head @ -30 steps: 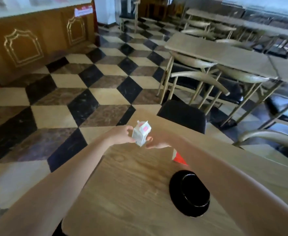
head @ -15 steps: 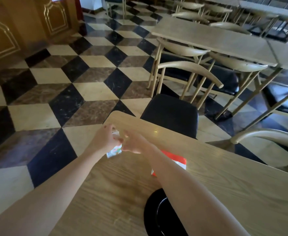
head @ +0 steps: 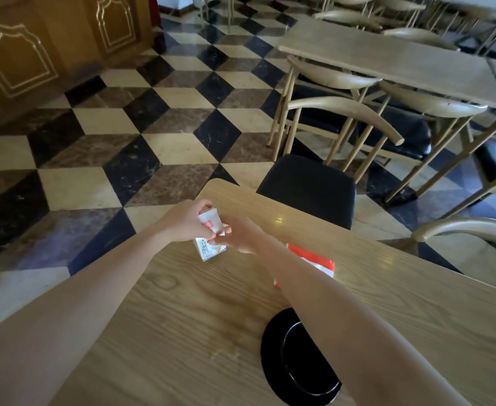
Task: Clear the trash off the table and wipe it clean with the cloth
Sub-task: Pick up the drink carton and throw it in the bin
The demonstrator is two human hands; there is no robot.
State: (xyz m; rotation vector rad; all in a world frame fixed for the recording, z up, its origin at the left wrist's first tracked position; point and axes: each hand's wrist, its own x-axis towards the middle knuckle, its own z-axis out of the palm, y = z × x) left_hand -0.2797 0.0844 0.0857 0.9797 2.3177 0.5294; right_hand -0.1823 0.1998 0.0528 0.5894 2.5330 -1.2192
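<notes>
A small white drink carton (head: 209,247) with dark print and a pink mark stands near the far left corner of the wooden table (head: 182,317). My left hand (head: 184,220) grips its folded top from the left. From the right, the fingers of my right hand (head: 242,234) pinch the same top. An orange and white wrapper (head: 320,262) lies flat on the table behind my right forearm, partly hidden by it. No cloth is in view.
A black round dish (head: 293,364) sits on the table near me, half under my right arm. A black chair seat (head: 308,189) is tucked at the table's far edge. More wooden tables and chairs (head: 387,63) fill the right; checkered floor lies to the left.
The carton was held up in the air between both hands a second ago; it has come down to the tabletop. Both hands stay on its top. My view has tilted down.
</notes>
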